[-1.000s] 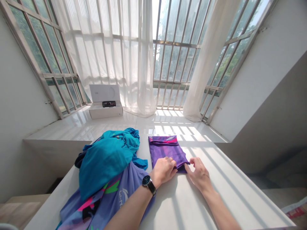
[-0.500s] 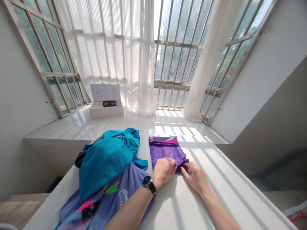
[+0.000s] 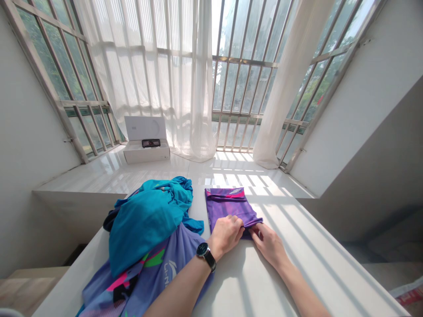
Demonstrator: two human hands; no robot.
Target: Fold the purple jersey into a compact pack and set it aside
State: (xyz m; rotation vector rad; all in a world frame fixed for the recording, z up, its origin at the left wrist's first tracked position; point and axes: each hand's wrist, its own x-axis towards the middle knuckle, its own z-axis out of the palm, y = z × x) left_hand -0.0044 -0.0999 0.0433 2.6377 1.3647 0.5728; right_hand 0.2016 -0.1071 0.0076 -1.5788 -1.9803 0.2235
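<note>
Fingers (image 3: 238, 224) curled, left hand (image 3: 225, 234) pinching the purple shirt (image 3: 228, 209) hem; right hand (image 3: 268, 243) pinching it alongside, on the table (image 3: 297, 246).

White lettering "LI-N" – partly cut off – on the lilac shirt (image 3: 165, 268).

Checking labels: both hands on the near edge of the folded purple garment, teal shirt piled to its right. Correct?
Not quite. The head view shows the teal shirt piled to the left of the folded purple garment, not the right. The left hand and right hand are both at its near edge.
</note>
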